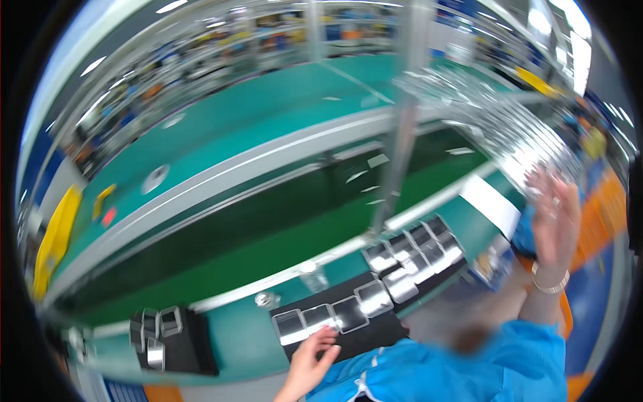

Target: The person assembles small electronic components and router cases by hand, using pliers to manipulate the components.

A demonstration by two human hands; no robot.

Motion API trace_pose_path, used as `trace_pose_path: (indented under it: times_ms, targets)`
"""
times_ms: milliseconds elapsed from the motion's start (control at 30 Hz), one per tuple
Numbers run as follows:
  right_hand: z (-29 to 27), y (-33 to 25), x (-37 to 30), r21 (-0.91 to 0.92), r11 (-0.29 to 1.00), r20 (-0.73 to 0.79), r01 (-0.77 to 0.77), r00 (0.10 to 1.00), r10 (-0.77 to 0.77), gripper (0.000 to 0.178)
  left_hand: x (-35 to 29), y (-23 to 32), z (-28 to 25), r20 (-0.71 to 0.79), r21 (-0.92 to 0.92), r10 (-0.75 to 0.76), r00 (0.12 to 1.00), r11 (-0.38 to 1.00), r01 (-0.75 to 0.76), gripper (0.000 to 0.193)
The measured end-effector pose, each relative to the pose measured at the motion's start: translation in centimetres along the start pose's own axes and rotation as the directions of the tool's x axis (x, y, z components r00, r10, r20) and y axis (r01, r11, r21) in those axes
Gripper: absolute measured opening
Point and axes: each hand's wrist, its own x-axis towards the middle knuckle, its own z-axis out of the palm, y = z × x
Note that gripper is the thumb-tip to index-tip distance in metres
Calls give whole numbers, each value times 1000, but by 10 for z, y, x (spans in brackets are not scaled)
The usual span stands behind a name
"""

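My left hand (pixel 309 365) hovers at the near edge of a black mat (pixel 365 343), fingers loosely bent and apart, with nothing visible in it. Its fingertips overlap one of several flat, dark rectangular panels with pale rims (pixel 350 315); whether they touch is unclear. Raised at the far right, my right hand (pixel 557 218) has its fingers stretched out and a band around the wrist. Those fingertips reach the lower end of a stack of shiny clear plastic trays (pixel 516 127). Motion blur hides whether they press against it.
More panels lie on a second dark mat (pixel 415 258) and a third (pixel 177 342) at left. A metal post (pixel 400 147) rises behind the bench. A green conveyor belt (pixel 268 254) runs beyond, with small pale pieces on it. A white sheet (pixel 490 204) lies beside the trays.
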Motion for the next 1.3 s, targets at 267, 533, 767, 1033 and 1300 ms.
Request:
trace_pose_path:
  times_ms: [267, 533, 767, 1033, 1300]
  targets:
    - [45, 34, -31, 50, 997, -110, -62, 992, 67, 38, 248, 105, 47, 278, -942, 273, 921, -112, 318, 66]
    - [23, 88, -48, 67, 985, -40, -158, 986, 161, 33, 285, 103, 83, 294, -928, 289, 911, -141, 344, 64]
    - [-24, 133, -81, 13, 964, -88, -265, 960, 265, 24, 267, 65, 79, 247, -954, 243, 938, -106, 279, 68]
    - [-47, 178, -118, 129, 812, 40, -570, 821, 570, 32, 201, 40, 58, 177, -965, 206, 962, 227, 128, 66]
    - [-7, 204, -135, 196, 597, 283, -778, 627, 726, 29, 124, 55, 17, -97, -872, 8, 995, 481, -89, 60]
